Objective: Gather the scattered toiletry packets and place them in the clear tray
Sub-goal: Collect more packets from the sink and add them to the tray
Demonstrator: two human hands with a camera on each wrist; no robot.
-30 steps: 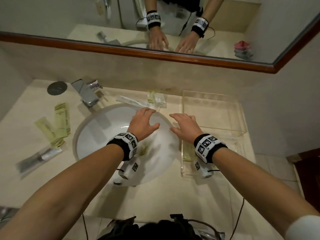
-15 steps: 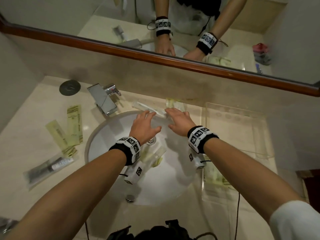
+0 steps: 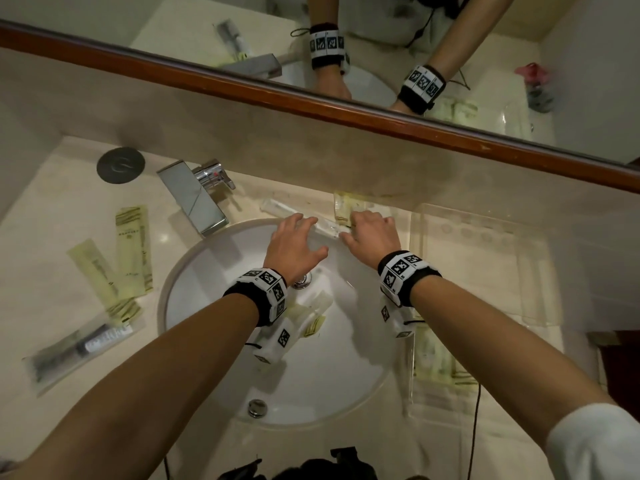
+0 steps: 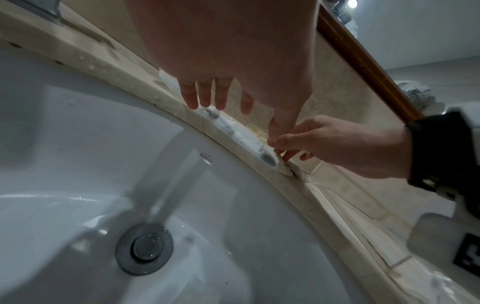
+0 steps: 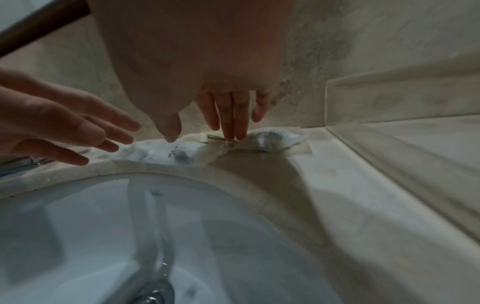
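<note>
Head view: both hands (image 3: pixel 332 237) touch a clear packet (image 3: pixel 323 227) behind the sink (image 3: pixel 194 271).

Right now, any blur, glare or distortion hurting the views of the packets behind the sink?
Head view: sharp but wide-angle; mirror frame bows, clear tray faint. Left wrist view: left hand blurred, clear packet readable. Right wrist view: dim, noisy; hand shadow falls beside the clear packet.
</note>
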